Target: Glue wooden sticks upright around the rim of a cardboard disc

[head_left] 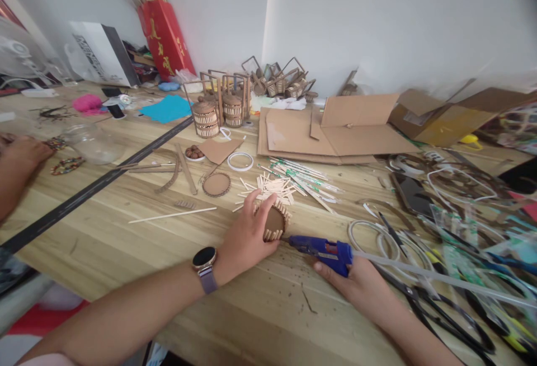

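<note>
My left hand (247,229), with a watch on its wrist, curls round a small round cardboard base (274,223) edged with short upright wooden sticks. Its fingers lie along the far and left rim of that base. In my right hand (356,282) is a blue hot glue gun (325,249), its nozzle touching or almost touching the base's near right edge. A long clear glue stick (444,279) runs out of the gun's back. Just beyond the base lies a pile of short cut sticks (272,187). A second round base (216,184) with a braided rim rests to the left.
Finished little stick baskets (205,120) stand at the back. Flattened cardboard (293,131) lies behind the sticks. Scissors (428,304), a phone (411,192) and coiled tubing (373,240) crowd the right. Another person's hand (25,153) is at far left, near a jar (94,143).
</note>
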`<state>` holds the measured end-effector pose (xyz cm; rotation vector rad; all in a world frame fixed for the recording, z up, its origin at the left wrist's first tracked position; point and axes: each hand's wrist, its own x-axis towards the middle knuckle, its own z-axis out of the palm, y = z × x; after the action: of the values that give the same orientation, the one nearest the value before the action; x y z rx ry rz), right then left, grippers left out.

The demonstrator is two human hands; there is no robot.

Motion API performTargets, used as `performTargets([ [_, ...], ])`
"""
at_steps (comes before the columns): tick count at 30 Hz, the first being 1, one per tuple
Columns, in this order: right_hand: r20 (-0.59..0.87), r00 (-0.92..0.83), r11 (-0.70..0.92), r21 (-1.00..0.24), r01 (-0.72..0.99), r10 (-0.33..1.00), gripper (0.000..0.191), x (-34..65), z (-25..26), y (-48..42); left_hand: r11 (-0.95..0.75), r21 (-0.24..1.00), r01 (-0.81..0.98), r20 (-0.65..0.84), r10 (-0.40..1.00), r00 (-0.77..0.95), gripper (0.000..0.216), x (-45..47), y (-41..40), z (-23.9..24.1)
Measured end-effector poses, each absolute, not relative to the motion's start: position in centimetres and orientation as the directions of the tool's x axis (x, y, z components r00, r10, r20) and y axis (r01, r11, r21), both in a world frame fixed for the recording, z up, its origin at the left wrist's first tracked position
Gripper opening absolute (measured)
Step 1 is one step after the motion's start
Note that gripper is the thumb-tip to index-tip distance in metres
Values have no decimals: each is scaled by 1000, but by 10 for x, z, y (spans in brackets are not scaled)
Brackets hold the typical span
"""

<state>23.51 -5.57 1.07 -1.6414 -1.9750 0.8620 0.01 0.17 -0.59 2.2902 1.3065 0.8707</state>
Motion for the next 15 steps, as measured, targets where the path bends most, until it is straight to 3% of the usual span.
performTargets([
  [15, -33, -172, 106, -670, 735, 985, 40, 231, 14, -57, -505, 575, 643, 333, 863, 380, 92, 1, 2, -5],
])
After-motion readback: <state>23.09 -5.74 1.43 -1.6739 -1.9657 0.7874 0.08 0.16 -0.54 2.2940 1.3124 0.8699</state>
